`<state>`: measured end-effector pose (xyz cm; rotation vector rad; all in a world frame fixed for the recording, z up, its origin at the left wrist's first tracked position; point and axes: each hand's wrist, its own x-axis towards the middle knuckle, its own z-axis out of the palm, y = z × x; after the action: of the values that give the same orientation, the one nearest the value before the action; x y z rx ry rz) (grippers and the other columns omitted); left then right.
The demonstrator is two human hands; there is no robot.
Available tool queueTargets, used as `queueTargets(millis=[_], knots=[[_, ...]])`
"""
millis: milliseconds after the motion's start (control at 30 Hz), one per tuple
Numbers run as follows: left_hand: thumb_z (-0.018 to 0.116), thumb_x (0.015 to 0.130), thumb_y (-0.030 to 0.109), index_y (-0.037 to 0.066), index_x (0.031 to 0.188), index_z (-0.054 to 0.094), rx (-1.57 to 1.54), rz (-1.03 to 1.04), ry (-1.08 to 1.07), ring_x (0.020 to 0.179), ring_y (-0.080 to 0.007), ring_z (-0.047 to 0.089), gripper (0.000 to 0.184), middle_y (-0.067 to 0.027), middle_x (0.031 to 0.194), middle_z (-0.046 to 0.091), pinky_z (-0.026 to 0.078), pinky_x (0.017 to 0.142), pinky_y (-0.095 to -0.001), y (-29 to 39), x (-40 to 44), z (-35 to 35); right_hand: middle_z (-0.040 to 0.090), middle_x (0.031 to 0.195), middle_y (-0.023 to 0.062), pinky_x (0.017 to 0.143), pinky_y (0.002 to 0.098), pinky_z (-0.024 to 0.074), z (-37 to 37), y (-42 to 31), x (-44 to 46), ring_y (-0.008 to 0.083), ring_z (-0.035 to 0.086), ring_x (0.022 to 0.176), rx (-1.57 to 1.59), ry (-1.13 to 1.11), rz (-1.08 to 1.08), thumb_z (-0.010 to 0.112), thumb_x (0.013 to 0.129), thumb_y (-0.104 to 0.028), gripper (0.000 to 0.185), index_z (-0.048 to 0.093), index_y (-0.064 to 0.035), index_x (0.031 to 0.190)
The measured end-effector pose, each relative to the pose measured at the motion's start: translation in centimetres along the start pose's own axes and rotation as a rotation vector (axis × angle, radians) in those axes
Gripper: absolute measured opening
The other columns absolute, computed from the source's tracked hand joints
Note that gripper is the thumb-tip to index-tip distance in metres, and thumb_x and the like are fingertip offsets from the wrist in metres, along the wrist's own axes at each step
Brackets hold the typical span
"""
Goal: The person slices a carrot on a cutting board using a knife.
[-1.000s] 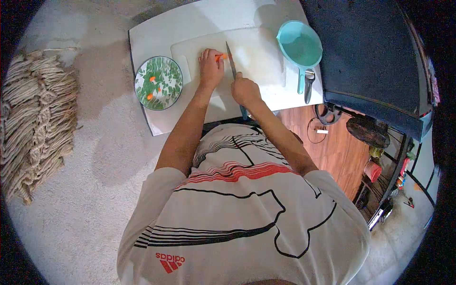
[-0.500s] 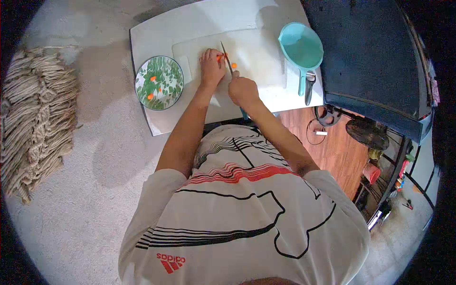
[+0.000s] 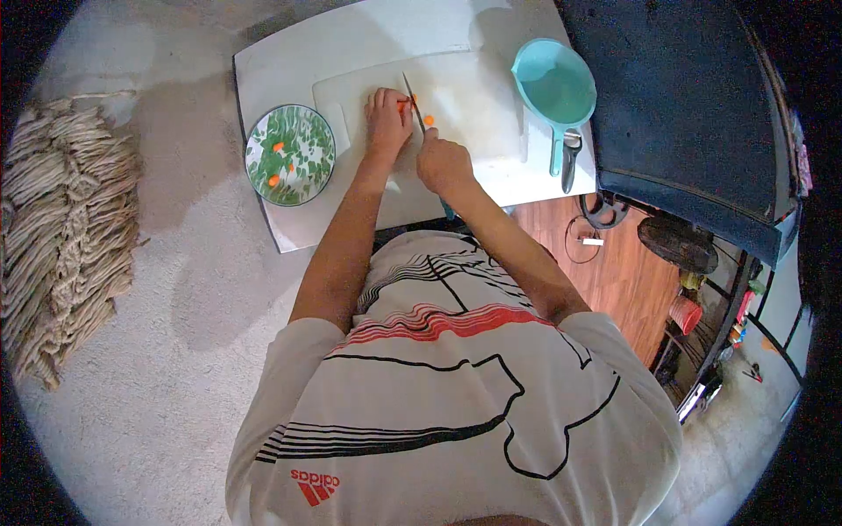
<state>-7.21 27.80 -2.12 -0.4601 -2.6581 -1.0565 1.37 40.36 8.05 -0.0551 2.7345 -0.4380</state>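
Observation:
My left hand (image 3: 386,121) is closed on a piece of carrot (image 3: 403,106), pressing it to the white cutting board (image 3: 482,105). My right hand (image 3: 445,165) grips a knife (image 3: 412,95), its blade standing against the carrot just right of my left fingertips. One loose orange carrot piece (image 3: 429,120) lies on the board, right of the blade. To the left, a green-and-white patterned plate (image 3: 303,188) carries a few carrot pieces (image 3: 274,181). Much of the held carrot is hidden under my left fingers.
At the table's right side sits a teal long-handled bowl (image 3: 554,83), with a dark-handled peeler (image 3: 571,162) beside its handle. A large dark panel (image 3: 675,105) borders the table on the right. Knotted beige cords (image 3: 70,237) hang at far left.
The whole view has shifted very slightly. Both hands, the knife and the carrot pieces keep nearly the same places on the board.

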Motion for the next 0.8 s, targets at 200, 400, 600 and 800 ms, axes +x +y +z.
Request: queueTargets(millis=[200,400,600,800], knots=[[0.068,0.084,0.012,0.006,0.101,0.057,0.006,-0.002,-0.003,0.102,-0.0355,0.054,0.021,-0.0134,0.103,0.057,0.042,0.091,-0.0488,0.1,0.1,-0.4,0.071,0.079,0.0246,0.064,0.0461,0.0587,-0.4,-0.5,-0.3,0.0375,0.073,0.072,0.004,0.044,-0.034,0.048,0.091,-0.012,0.024,0.051,0.0082,0.105],[0.068,0.085,0.012,0.005,0.099,0.057,-0.009,-0.034,-0.001,0.104,-0.0355,0.053,0.019,-0.0143,0.103,0.057,0.042,0.094,-0.0482,1.0,0.2,-1.0,0.07,0.073,0.023,0.057,0.0432,0.0579,0.7,-0.2,-0.1,0.0348,0.072,0.065,0.002,0.053,-0.059,0.048,0.091,-0.012,0.023,0.052,0.0075,0.102],[0.068,0.085,0.013,0.004,0.099,0.058,-0.004,-0.053,-0.018,0.105,-0.0357,0.053,0.019,-0.0144,0.103,0.057,0.04,0.095,-0.048,1.3,0.2,-1.1,0.069,0.072,0.0227,0.057,0.0434,0.0581,1.2,-0.1,0.0,0.0339,0.072,0.064,-0.004,0.086,-0.057,0.049,0.09,-0.012,0.025,0.052,0.0092,0.104],[0.067,0.087,0.012,0.004,0.101,0.057,-0.016,-0.066,-0.037,0.104,-0.0358,0.052,0.02,-0.0148,0.103,0.057,0.04,0.094,-0.0487,1.9,0.1,-1.5,0.071,0.08,0.0239,0.064,0.0457,0.0587,2.8,0.5,0.5,0.0362,0.073,0.073,0.03,-0.012,-0.006,0.048,0.092,-0.014,0.035,0.051,0.014,0.114]])
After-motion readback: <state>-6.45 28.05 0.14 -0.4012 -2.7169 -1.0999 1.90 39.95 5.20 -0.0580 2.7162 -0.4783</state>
